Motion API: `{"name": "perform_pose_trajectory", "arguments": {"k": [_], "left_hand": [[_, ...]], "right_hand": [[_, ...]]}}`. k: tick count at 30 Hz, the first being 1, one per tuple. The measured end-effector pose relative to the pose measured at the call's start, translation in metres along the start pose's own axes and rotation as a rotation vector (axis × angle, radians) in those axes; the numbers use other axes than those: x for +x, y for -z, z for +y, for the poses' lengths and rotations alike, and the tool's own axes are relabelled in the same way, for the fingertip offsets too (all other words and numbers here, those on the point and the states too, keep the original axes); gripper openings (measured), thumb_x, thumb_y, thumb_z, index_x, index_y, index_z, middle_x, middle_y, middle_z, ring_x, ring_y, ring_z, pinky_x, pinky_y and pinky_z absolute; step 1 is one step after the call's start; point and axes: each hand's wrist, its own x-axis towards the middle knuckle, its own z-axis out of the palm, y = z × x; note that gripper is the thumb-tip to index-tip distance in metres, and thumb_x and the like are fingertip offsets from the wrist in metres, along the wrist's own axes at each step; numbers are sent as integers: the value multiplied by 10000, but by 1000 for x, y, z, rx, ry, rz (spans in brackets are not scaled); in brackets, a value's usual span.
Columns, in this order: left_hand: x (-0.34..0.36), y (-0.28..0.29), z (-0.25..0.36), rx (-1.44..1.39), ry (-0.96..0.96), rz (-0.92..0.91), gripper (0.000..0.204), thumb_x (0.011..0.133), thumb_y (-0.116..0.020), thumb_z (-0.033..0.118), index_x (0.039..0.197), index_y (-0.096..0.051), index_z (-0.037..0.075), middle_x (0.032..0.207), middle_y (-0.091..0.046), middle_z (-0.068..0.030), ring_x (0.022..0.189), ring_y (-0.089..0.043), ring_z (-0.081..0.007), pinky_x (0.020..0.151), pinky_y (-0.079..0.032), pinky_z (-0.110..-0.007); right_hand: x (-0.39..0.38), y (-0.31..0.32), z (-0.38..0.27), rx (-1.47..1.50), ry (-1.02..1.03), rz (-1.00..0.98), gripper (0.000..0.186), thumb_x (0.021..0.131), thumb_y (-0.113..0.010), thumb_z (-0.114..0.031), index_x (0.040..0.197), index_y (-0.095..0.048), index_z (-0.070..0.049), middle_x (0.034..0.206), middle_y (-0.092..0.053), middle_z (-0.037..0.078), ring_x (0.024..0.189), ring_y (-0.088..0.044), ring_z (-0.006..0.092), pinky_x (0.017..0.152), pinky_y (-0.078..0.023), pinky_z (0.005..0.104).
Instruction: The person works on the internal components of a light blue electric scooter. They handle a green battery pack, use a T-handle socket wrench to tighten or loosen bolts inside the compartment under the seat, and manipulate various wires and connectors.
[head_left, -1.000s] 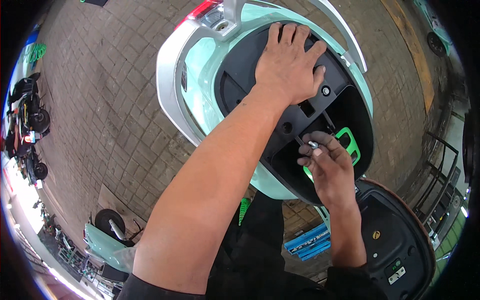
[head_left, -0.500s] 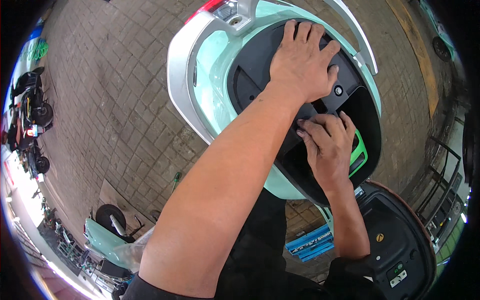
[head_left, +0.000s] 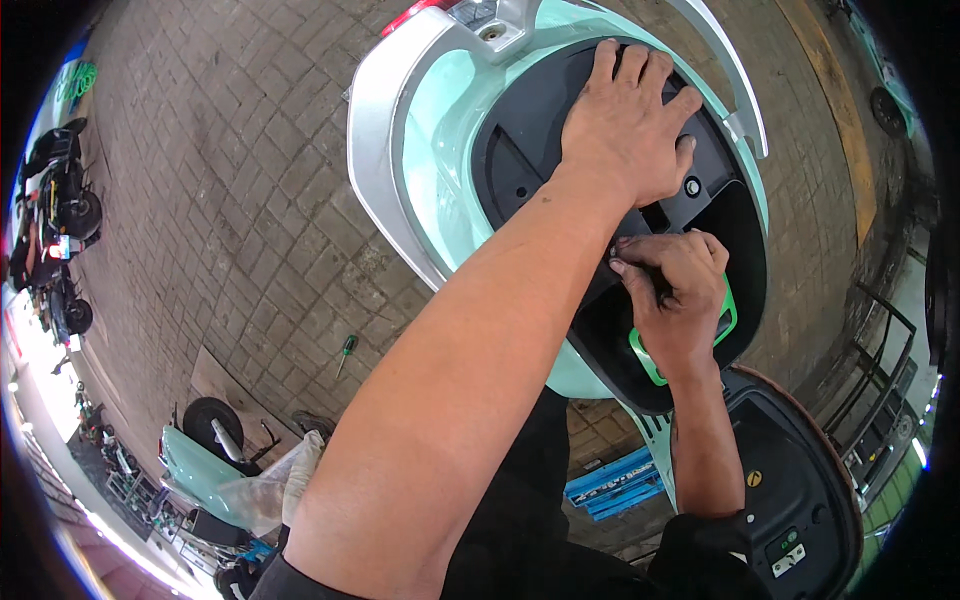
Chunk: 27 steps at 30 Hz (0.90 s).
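Note:
My left hand (head_left: 625, 135) lies palm down with its fingers spread on a black plastic panel (head_left: 545, 125) in the rear of a mint-green scooter (head_left: 435, 190). Right at the panel's near edge is my right hand (head_left: 682, 275), its thumb and forefinger pinched together. Whatever sits between those fingertips is too small to make out. A silver bolt head (head_left: 692, 187) shows on the panel beside my left thumb. Below my right hand opens the black storage bin (head_left: 748, 235), with a bright green frame-shaped part (head_left: 730, 310) inside, partly hidden by my hand and wrist.
A silver grab rail (head_left: 372, 130) curves around the scooter's tail. The raised seat (head_left: 800, 450) shows its black underside at lower right. On the paving lie a green-handled screwdriver (head_left: 348, 347) and a blue slatted item (head_left: 615, 485). Another mint scooter (head_left: 195, 470) is at lower left.
The scooter and both hands appear shifted slightly right in the picture. My left hand keeps its place on the panel; my right hand still pinches at the panel's edge, its fingers more curled.

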Motion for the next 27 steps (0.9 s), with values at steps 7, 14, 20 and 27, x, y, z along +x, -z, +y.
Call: {"name": "perform_pose_trajectory", "arguments": {"k": [7,14,20,27], "left_hand": [[0,0,1,30,10,-19,488,963,-548,463,1381,-600,216,1446,-514,-136,1371,-418,-330,1199,-203,-530],[1,3,1,14,8,-23,490,955,-563,459,1375,-607,212,1434,-523,-138,1349,-432,-322,1190,-215,-522],[-1,0,0,23,2,44,488,944,-581,457,1360,-623,206,1408,-538,-135,1317,-450,-316,1169,-246,-500],[-2,-1,0,17,4,48,481,937,-590,451,1345,-631,199,1405,-537,-135,1315,-452,-317,1168,-250,-497]], "right_hand": [[-8,-2,11,60,31,-1,194,741,-774,40,871,-751,-102,935,-771,5,859,-662,191,939,-395,361],[-4,-5,9,56,50,9,223,725,-761,60,867,-751,-112,949,-775,-5,892,-670,195,943,-399,361],[-6,-8,14,72,56,7,232,718,-758,58,873,-753,-114,962,-775,-3,906,-665,197,945,-403,355],[-14,-14,10,51,28,130,217,723,-762,65,856,-737,-105,934,-775,-4,896,-669,192,905,-421,339]]}}
